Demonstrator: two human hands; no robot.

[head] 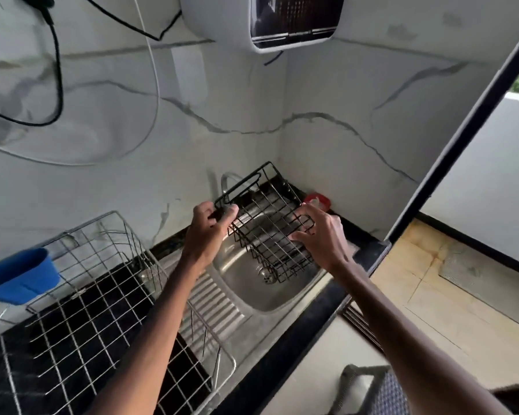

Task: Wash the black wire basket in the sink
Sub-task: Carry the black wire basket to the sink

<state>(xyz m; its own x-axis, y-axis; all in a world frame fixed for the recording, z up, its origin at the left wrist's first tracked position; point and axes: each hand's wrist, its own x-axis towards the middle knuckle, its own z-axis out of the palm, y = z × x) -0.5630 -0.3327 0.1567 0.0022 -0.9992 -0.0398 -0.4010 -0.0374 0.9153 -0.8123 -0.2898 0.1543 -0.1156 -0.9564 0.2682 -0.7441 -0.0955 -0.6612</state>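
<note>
Head view: tap (pixel 229 178) behind basket (pixel 267 235); rack (pixel 96 283) left.

Reaching forward with both bare arms. Gripping the handle of the black wire basket (pixel 264 229) with the left hand (pixel 212 218), fingers curled round it. Holding its right side with the right hand (pixel 322 235), fingers hooked over the wires.

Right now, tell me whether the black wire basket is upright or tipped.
Tipped: left hand and right hand hold the basket slanted above the sink.
</note>
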